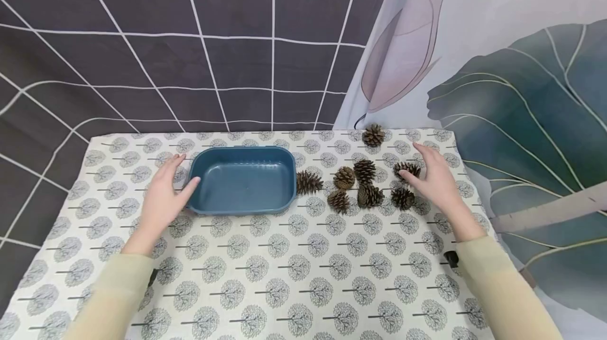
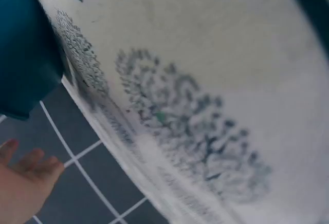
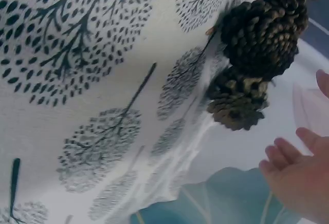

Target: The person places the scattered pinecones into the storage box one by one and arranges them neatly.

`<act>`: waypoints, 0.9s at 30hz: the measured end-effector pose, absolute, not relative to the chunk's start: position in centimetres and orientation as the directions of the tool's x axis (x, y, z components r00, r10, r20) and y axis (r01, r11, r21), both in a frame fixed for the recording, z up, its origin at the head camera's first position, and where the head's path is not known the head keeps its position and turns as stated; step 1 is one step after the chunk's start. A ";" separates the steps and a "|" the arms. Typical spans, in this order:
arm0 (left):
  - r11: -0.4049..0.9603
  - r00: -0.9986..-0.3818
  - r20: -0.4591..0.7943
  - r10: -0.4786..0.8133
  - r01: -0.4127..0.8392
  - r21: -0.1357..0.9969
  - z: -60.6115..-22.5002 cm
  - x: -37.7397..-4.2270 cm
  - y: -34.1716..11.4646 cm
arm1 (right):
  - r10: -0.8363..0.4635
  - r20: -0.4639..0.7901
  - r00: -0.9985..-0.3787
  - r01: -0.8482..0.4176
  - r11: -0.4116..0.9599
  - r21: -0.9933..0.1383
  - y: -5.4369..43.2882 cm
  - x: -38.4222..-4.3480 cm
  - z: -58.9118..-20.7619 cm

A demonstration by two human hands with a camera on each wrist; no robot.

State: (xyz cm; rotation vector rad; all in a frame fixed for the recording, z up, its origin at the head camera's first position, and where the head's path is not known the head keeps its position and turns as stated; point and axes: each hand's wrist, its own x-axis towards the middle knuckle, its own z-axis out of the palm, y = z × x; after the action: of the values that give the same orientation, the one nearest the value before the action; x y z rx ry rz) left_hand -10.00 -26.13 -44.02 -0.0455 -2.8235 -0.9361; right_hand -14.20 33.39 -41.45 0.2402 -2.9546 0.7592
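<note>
My left hand, thumb and fingers spread, is beside the left end of a blue rectangular basin, its thumb overlapping the rim in the head view. Nothing lies inside the basin. On the right, my right hand has its fingers extended and holds nothing. Its thumb tip overlaps the edge of a brown pine cone, and another pine cone sits just below. In the right wrist view the hand appears apart from the nearest pine cones.
Several more pine cones lie in a loose cluster right of the basin. One pine cone is against the basin's right side, and another sits near the table's back edge. A tree-patterned cloth covers the table; a dark gridded backdrop stands behind.
</note>
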 end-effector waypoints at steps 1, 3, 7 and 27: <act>0.783 -0.987 0.153 -0.042 0.062 0.619 -44.0 -10.0 -26.3 | -0.130 0.113 -0.985 -0.169 0.854 -0.492 33.7 -14.3 -41.6; 0.726 -0.990 0.119 -0.075 0.028 0.687 -44.0 -10.1 -26.6 | -0.129 0.107 -0.986 -0.167 0.838 -0.520 34.4 -14.5 -42.0; 0.568 -0.993 0.014 -0.115 -0.054 0.821 -44.0 -10.1 -26.9 | -0.133 0.084 -0.988 -0.157 0.816 -0.557 35.4 -14.9 -42.6; -0.065 -0.981 -0.180 0.076 -0.185 0.981 -46.6 -10.5 -28.4 | -0.162 -0.140 -0.977 -0.041 0.784 -0.620 35.9 -16.1 -44.0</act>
State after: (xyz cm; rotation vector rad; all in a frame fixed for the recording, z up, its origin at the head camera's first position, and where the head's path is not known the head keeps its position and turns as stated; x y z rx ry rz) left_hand -10.51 -28.38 -46.57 0.1340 -2.2609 -2.4294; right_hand -16.08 35.85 -44.01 0.1804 -3.1417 1.0842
